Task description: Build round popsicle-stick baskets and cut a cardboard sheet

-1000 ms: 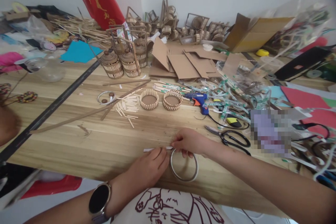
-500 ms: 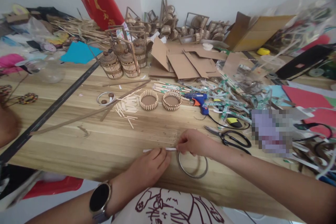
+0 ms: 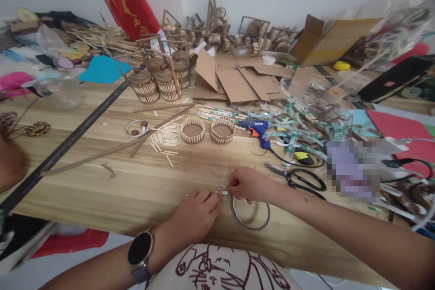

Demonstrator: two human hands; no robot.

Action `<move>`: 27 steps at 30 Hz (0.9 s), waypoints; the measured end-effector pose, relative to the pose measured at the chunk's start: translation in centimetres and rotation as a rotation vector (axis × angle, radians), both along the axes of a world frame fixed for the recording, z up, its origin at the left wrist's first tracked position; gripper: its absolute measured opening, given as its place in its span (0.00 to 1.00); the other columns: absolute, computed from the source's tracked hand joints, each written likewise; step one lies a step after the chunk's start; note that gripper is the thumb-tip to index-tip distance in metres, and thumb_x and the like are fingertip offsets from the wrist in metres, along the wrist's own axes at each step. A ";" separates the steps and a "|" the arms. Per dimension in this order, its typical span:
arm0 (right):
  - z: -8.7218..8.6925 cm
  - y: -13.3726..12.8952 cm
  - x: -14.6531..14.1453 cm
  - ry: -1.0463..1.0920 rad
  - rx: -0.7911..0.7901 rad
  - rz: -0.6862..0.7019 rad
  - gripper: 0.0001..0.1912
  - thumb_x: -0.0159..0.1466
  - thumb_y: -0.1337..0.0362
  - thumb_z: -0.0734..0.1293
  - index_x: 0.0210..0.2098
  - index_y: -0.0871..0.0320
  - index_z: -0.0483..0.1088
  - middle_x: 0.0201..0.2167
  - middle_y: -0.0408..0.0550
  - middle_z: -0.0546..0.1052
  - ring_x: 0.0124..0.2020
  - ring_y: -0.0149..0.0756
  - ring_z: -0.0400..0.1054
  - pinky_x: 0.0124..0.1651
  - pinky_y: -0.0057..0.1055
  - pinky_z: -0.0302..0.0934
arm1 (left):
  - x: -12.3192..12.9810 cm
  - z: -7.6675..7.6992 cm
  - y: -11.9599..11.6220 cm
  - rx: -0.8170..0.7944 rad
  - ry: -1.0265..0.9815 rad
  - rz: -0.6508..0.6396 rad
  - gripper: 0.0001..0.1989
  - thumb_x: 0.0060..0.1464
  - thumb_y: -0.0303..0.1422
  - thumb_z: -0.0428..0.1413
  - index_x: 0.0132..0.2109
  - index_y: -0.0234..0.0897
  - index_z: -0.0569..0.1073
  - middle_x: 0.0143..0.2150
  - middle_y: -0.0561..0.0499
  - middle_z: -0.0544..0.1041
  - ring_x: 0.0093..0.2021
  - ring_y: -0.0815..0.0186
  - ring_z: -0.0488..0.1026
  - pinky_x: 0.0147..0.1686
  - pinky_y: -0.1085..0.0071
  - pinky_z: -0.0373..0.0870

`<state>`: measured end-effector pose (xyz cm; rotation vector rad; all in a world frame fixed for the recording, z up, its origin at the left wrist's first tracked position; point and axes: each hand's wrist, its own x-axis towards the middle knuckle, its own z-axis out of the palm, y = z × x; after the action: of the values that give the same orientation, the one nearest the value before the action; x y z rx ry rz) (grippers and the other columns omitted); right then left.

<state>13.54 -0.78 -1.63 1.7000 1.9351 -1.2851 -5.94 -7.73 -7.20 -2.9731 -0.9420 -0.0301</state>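
Observation:
A narrow white strip [image 3: 223,192] lies near the front edge of the wooden table, mostly covered by my hands. My left hand [image 3: 199,213], with a watch on its wrist, presses the strip down with its fingers close together. At the strip's right end, the fingers of my right hand [image 3: 244,185] are pinched; their tips are partly hidden. Directly below that hand a thin grey ring [image 3: 253,228] rests on the table, its upper edge behind the fingers. Two small round baskets of upright sticks, one on the left [image 3: 183,133] and one on the right [image 3: 222,139], stand farther back.
Black-handled scissors [image 3: 306,180] and a blue glue gun [image 3: 260,130] lie to the right. Loose short sticks [image 3: 165,138] are spread left of the baskets. Behind are cardboard sheets [image 3: 238,85] and finished lidded baskets [image 3: 144,86]. Another person's arm [image 3: 12,163] shows at left.
My left hand has slid slightly right along the strip, covering more of it and coming closer to my right hand. The right hand and the ring have hardly moved.

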 end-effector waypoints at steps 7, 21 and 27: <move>0.7 0.0 -0.6 -0.099 0.051 0.071 0.11 0.55 0.68 0.63 0.22 0.59 0.76 0.18 0.44 0.77 0.16 0.28 0.69 0.19 0.20 0.54 | 0.1 -0.4 -0.3 0.019 -0.011 0.018 0.17 0.64 0.28 0.52 0.58 0.26 0.69 0.43 0.42 0.77 0.41 0.58 0.72 0.35 0.63 0.69; 2.4 -1.7 -0.8 -0.121 0.328 0.193 0.13 0.63 0.68 0.62 0.37 0.58 0.79 0.34 0.50 0.82 0.35 0.38 0.74 0.32 0.28 0.56 | 1.2 3.5 3.0 -0.339 -0.297 0.266 0.08 0.63 0.26 0.52 0.44 0.35 0.76 0.42 0.46 0.77 0.45 0.57 0.70 0.47 0.61 0.68; 3.3 -3.0 -1.0 -0.143 0.382 0.144 0.12 0.63 0.67 0.62 0.36 0.58 0.78 0.36 0.51 0.82 0.37 0.42 0.75 0.33 0.30 0.56 | 2.0 4.6 3.9 -0.589 -0.427 0.360 0.10 0.56 0.25 0.52 0.34 0.37 0.79 0.33 0.49 0.79 0.37 0.61 0.73 0.38 0.67 0.66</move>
<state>12.53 -3.74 1.64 1.7205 2.2732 -0.7554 -3.97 -3.82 -2.63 -3.3103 -1.8063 -0.4746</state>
